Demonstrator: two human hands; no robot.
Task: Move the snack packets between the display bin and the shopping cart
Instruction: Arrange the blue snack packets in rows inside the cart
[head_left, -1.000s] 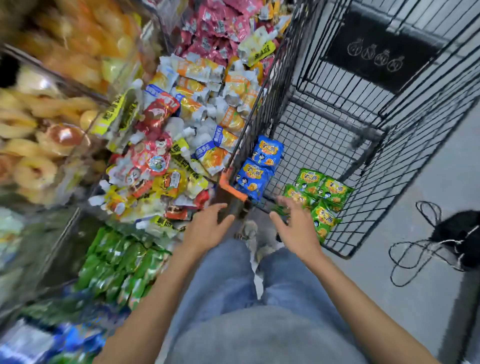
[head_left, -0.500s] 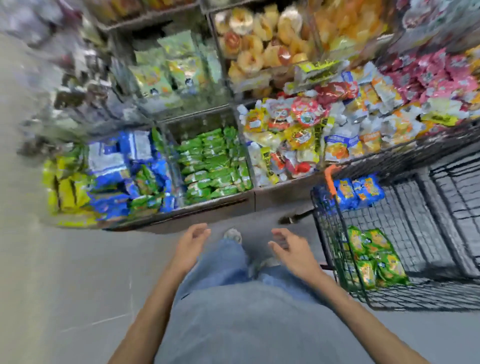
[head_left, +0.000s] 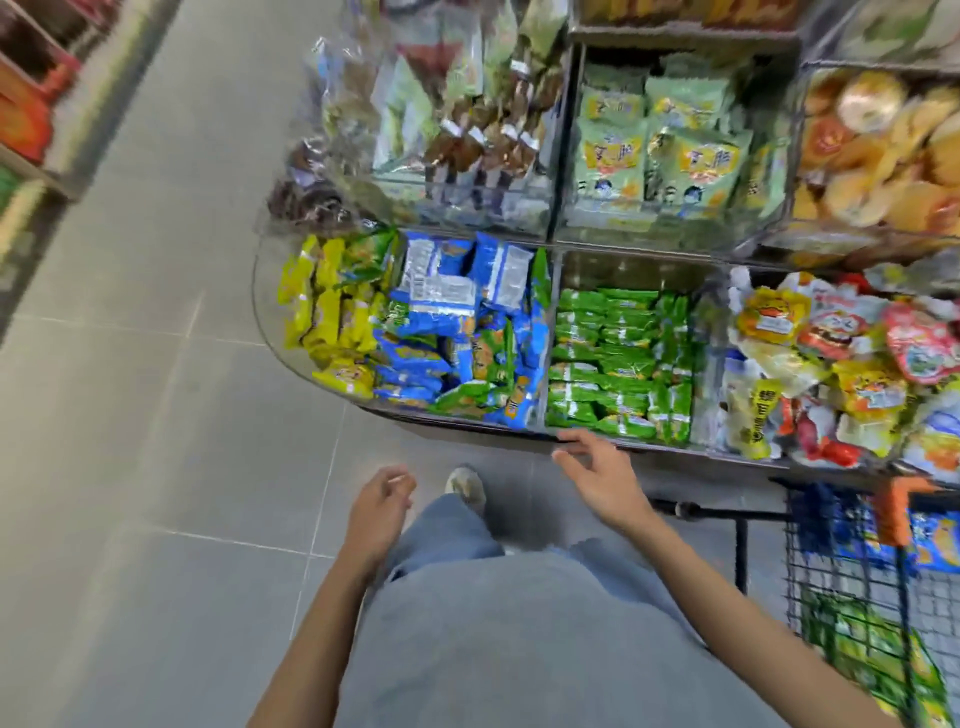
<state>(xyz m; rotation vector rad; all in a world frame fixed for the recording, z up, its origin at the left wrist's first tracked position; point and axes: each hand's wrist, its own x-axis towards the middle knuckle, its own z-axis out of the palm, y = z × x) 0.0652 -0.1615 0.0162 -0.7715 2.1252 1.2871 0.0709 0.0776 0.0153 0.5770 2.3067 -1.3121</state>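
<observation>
Mostly blurred: shopping cart (head_left: 831, 561) cut off lower right, snack packets (head_left: 618, 358) writing unreadable; left hand (head_left: 379, 512) loosely curled, right hand (head_left: 602, 478) spread, both empty.

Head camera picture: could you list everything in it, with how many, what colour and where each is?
display bin: one, clear, two tiers, centre
yellow packets: many, yellow, lower tier, left end
blue packets: many, blue, lower tier, beside the yellow
green packets: many, green, lower tier, middle
mixed packets: many, yellow, red and white, lower tier, right
brown snacks: many, brown, upper tier, left
pale green packets: several, pale green, upper tier, middle
round pastries: many, golden, upper tier, right
shopping cart: one, black wire, lower right
cart packets: several, blue and green, inside the cart
left hand: one, empty, loosely curled
right hand: one, empty, fingers spread, near the bin's front edge
</observation>
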